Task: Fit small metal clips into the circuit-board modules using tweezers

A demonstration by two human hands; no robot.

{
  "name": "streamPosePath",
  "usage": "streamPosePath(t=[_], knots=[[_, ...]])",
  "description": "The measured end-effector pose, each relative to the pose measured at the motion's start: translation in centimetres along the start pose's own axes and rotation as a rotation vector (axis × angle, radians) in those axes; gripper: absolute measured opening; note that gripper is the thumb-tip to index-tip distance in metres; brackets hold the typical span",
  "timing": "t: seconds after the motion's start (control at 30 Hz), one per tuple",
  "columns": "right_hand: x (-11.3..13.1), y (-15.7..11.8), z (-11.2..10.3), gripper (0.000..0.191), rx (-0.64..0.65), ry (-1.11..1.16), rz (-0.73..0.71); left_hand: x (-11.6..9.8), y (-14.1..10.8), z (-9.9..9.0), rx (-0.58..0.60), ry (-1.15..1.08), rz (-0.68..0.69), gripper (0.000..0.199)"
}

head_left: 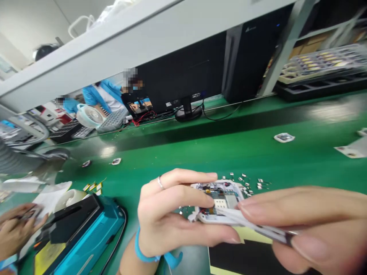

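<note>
My left hand (pixel 169 210), with a ring and a blue wrist strap, grips a small white-framed electronic device (pixel 220 198) by its edges. The device's open face shows a circuit board. My right hand (pixel 304 225) comes in from the right, pinching long white-and-metal tweezers (pixel 258 225) whose tips reach the device's lower edge. What the tips touch is hidden behind my fingers. Several tiny metal pieces (pixel 246 183) lie on the green bench mat (pixel 258 160) just beyond the device.
A co-worker's hand (pixel 17 229) holds something at the lower left, beside a teal-and-black machine (pixel 86 233). Small yellow parts (pixel 93 187) lie nearby. A monitor (pixel 180 65), a computer case (pixel 252 57), a parts tray (pixel 323 65), and a seated person (pixel 103 95) lie beyond.
</note>
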State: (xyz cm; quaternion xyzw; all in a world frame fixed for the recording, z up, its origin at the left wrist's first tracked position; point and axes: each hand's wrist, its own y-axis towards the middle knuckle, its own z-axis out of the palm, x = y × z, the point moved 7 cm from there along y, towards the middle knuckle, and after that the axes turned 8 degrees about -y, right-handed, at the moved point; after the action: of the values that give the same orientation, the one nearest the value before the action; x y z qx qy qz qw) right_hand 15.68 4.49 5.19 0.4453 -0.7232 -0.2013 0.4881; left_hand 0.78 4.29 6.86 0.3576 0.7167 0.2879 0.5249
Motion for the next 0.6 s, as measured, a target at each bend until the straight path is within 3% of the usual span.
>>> streamPosePath(t=[0.07, 0.1, 0.2, 0.37, 0.5, 0.6], knots=[[0.9, 0.1, 0.1, 0.029, 0.068, -0.032, -0.172, 0.0, 0.0, 0.0, 0.032, 0.011, -0.005, 0.027], [0.9, 0.1, -0.2, 0.028, 0.025, -0.051, -0.172, 0.1, 0.0, 0.0, 0.042, 0.011, -0.015, 0.027], [0.5, -0.2, -0.8, 0.016, -0.125, -0.107, -0.050, 0.3, -0.1, 0.1, 0.048, -0.001, -0.044, 0.027], [1.2, -0.1, -0.4, 0.004, -0.129, -0.082, -0.014, 0.2, -0.2, 0.1, 0.030, -0.021, -0.043, 0.029], [1.4, 0.4, -0.7, 0.014, -0.166, -0.002, 0.188, 0.2, -0.3, 0.2, 0.035, -0.027, -0.038, 0.029], [1.4, 0.3, -0.8, 0.021, -0.193, 0.011, 0.251, 0.3, -0.4, 0.2, 0.042, -0.028, -0.030, 0.028]])
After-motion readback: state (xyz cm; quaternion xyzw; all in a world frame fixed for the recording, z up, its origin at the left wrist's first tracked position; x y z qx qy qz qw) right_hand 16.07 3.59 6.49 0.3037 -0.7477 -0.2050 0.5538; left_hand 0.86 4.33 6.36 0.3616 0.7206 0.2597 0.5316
